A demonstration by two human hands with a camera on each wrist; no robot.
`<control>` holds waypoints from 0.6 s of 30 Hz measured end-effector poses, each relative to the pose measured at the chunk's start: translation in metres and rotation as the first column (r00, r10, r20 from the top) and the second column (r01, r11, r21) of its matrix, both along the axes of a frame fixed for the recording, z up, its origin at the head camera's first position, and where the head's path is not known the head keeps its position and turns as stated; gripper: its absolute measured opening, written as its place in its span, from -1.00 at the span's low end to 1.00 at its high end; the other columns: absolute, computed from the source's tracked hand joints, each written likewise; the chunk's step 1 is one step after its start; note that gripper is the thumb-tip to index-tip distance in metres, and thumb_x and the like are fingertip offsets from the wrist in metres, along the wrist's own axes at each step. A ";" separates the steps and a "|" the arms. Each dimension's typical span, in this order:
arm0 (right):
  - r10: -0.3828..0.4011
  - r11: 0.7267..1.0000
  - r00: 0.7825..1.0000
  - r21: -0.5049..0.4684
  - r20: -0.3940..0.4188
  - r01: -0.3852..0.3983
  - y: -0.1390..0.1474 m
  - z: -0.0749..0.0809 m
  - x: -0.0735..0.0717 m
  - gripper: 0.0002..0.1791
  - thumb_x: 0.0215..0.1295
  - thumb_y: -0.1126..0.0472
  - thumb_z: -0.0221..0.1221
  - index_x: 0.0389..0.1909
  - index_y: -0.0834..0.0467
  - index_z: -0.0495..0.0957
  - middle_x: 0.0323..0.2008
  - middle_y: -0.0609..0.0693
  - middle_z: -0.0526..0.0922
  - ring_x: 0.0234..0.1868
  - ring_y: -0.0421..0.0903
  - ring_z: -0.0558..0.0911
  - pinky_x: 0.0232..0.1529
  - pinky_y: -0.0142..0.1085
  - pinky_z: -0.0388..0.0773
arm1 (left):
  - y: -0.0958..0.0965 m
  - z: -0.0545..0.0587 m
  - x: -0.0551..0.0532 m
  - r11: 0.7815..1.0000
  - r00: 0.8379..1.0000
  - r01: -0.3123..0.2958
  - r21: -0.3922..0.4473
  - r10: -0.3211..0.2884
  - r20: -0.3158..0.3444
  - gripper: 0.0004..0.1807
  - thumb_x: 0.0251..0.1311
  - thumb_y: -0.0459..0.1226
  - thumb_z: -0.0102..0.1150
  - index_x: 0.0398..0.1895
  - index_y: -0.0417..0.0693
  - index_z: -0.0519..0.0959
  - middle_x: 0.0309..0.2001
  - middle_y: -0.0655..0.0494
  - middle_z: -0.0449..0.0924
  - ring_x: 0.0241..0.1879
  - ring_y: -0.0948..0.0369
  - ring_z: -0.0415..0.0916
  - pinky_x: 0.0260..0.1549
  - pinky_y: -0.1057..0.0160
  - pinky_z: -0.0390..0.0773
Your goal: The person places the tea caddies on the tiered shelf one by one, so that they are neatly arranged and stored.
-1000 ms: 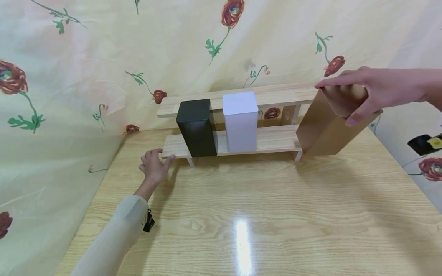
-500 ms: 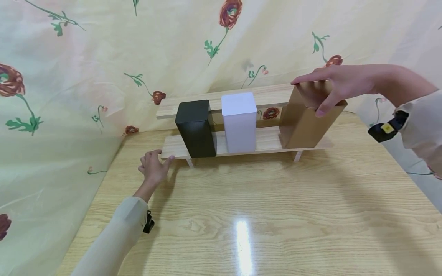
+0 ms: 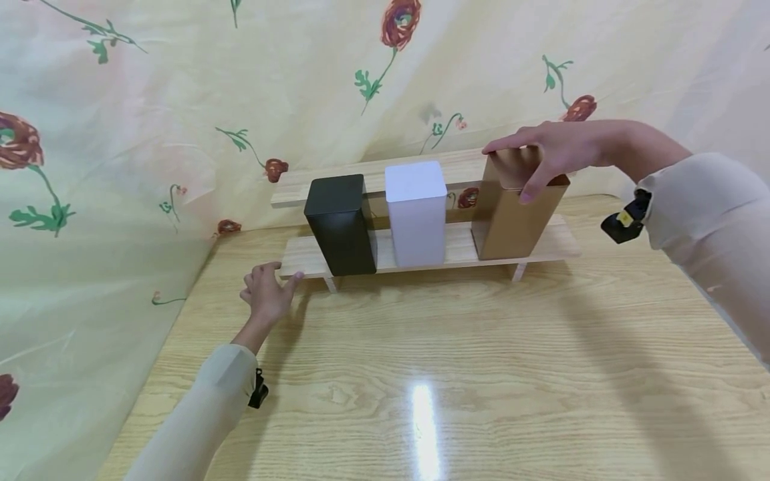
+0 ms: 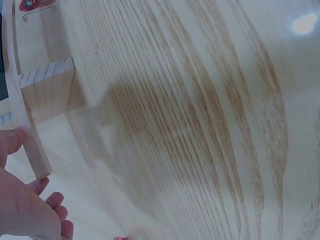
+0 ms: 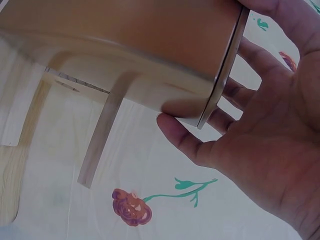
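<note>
My right hand (image 3: 553, 150) grips the top of a tall gold canister (image 3: 517, 224), which stands on the right part of the two-tier wooden shelf's lower board (image 3: 307, 257). In the right wrist view, the thumb and fingers of the right hand (image 5: 270, 110) spread around the lidded end of the gold canister (image 5: 125, 40). A white canister (image 3: 418, 220) and a black canister (image 3: 345, 234) stand upright to its left on the same board. At the shelf's left end my left hand (image 3: 267, 294) pinches the board's end between thumb and finger, also visible in the left wrist view.
The shelf's upper board (image 3: 301, 187) runs behind the canisters, close to a flowered cloth backdrop (image 3: 325, 80). A wood-grain tabletop (image 3: 361, 347) extends in front of the shelf. Each wrist carries a small black device, such as the left camera (image 3: 259, 389).
My right hand has moved left with the gold canister, from beyond the shelf's right end onto the lower board. My left hand has stayed at the shelf's left end.
</note>
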State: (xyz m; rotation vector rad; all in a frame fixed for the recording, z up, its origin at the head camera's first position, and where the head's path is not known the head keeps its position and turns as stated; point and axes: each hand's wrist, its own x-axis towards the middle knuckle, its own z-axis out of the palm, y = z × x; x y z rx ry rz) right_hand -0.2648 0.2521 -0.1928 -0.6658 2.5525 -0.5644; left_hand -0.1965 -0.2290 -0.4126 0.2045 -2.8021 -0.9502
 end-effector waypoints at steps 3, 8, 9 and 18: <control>0.000 1.000 1.000 -0.004 0.010 0.000 -0.003 -0.003 -0.002 0.13 -0.04 0.11 0.47 0.51 -0.15 -0.01 0.42 0.15 -0.03 0.27 0.12 0.03 0.09 0.05 0.19 | 0.000 -0.001 0.000 1.000 1.000 0.000 0.000 0.000 -0.008 -0.31 0.32 0.02 0.11 0.31 -0.30 0.29 0.28 -0.33 0.18 0.20 -0.21 0.03 0.07 -0.24 -0.08; -0.006 1.000 0.999 -0.013 0.033 0.006 -0.007 -0.005 -0.006 0.14 -0.04 0.11 0.48 0.52 -0.10 -0.02 0.41 0.15 -0.02 0.27 0.12 0.04 0.15 0.12 0.14 | 0.000 -0.001 -0.001 1.000 1.000 -0.001 -0.003 0.001 -0.011 -0.31 0.31 0.02 0.11 0.31 -0.30 0.29 0.28 -0.32 0.18 0.20 -0.22 0.04 0.08 -0.26 -0.07; -0.007 1.000 0.999 -0.010 0.036 0.007 -0.008 -0.006 -0.006 0.15 -0.05 0.11 0.48 0.52 -0.10 -0.02 0.41 0.15 -0.02 0.27 0.12 0.04 0.16 0.13 0.13 | 0.000 -0.001 -0.001 1.000 1.000 -0.003 -0.004 0.003 -0.010 -0.31 0.31 0.02 0.11 0.31 -0.29 0.29 0.28 -0.32 0.18 0.20 -0.21 0.04 0.08 -0.26 -0.07; -0.007 1.000 0.998 0.002 0.067 0.007 -0.016 -0.006 -0.010 0.16 -0.05 0.09 0.48 0.52 -0.13 -0.04 0.42 0.12 -0.04 0.29 0.12 0.05 0.18 0.15 0.12 | -0.001 -0.001 -0.002 1.000 1.000 -0.007 -0.003 0.007 -0.010 -0.32 0.31 0.01 0.11 0.30 -0.29 0.30 0.27 -0.31 0.19 0.18 -0.20 0.05 0.08 -0.25 -0.07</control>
